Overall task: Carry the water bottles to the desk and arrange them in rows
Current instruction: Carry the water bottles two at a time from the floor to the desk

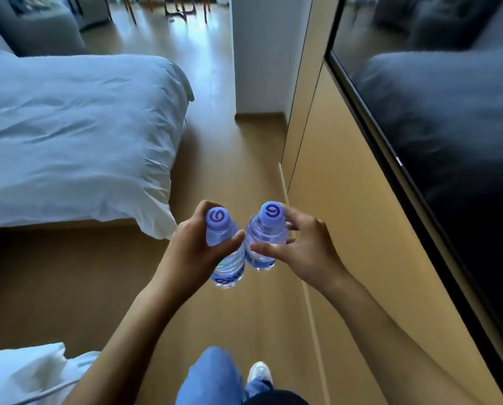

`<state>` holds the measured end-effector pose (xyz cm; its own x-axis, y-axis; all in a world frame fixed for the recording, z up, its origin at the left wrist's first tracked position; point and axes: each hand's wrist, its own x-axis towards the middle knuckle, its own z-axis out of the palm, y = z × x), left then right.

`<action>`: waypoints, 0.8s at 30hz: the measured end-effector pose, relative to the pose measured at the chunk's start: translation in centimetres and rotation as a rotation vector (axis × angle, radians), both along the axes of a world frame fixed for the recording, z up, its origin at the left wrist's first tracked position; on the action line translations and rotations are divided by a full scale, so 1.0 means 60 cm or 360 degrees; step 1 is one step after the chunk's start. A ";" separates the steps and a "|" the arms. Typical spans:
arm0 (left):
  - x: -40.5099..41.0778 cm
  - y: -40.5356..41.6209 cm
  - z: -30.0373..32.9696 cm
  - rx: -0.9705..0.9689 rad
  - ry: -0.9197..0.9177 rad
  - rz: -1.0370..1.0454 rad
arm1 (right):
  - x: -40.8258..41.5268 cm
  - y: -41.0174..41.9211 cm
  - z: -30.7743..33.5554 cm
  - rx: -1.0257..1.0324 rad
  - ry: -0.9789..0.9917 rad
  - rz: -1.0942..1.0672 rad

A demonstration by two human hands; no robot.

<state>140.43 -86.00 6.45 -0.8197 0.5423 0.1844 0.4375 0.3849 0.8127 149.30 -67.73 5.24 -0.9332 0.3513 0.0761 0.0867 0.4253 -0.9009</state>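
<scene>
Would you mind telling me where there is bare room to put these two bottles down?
Bare wood floor runs ahead between the bed and the wood-panelled wall, and the bed's top lies open. Both hands are full: left hand, right hand.

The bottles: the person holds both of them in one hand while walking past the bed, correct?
Not quite. The head view shows one bottle in each hand: the left hand grips the left bottle, the right hand grips the right bottle. The bed is indeed alongside, to the left.
</scene>
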 end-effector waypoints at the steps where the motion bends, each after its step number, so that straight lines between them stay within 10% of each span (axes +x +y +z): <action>1: -0.034 0.014 -0.001 0.0004 0.0000 0.0020 | -0.037 0.016 0.002 0.0016 -0.0001 0.0028; 24: -0.942 0.316 -0.022 0.0010 -0.0076 0.0083 | -0.960 0.320 -0.022 0.0002 -0.0091 0.0077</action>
